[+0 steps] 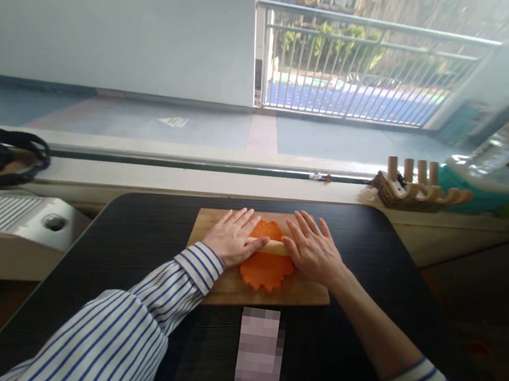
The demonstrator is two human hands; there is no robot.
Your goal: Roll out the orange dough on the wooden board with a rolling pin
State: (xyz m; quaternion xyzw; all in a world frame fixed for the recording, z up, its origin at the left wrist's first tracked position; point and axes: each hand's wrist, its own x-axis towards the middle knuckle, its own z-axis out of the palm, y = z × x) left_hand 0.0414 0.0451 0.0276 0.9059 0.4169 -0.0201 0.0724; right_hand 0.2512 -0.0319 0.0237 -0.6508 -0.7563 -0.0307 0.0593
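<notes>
A pale wooden rolling pin [274, 247] lies crosswise over a flat orange sheet [266, 272] with a scalloped edge, which looks like dough or clay. Beneath both is a wooden board [309, 293] on a black table. My left hand [232, 237] rests flat over the pin's left end, fingers stretched forward and thumb along the pin. Over the right end lies my right hand [313, 248], its fingers extended and spread. Both palms hide the ends of the pin. Part of the orange sheet shows beyond the pin, and a larger part on the near side.
The black table [146, 232] stands against a white windowsill [181, 179]. On the sill at right are a woven basket with wooden pieces [411, 195] and a teal container [475, 188]. A ridged white unit [20, 222] and a black strapped item [1, 154] are at left.
</notes>
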